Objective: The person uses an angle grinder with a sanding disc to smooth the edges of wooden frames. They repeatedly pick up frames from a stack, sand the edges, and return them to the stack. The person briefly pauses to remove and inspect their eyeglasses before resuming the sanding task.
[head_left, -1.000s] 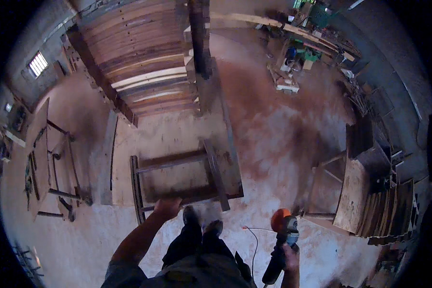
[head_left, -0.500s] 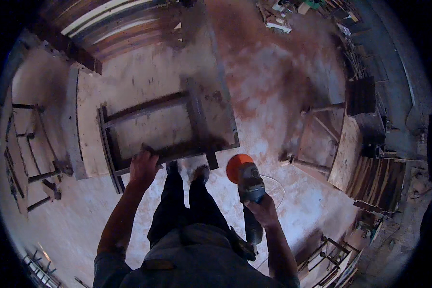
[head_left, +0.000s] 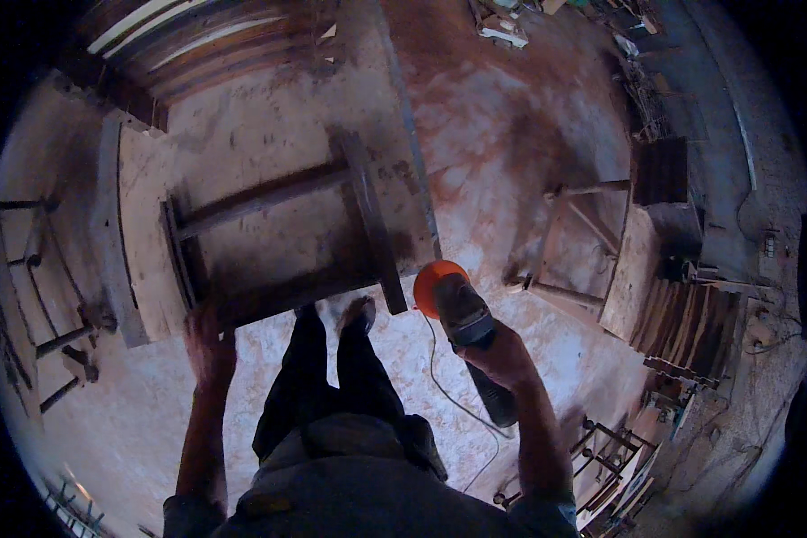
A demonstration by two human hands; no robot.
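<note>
Head: right grip (head_left: 504,357) around grinder (head_left: 462,307), left grip (head_left: 212,350) at frame (head_left: 300,291).

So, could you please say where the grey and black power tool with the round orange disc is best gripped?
Likely the long black body of the power tool, from the person's right: that slim part extends away from the orange disc, and the right hand is wrapped around it.
</note>
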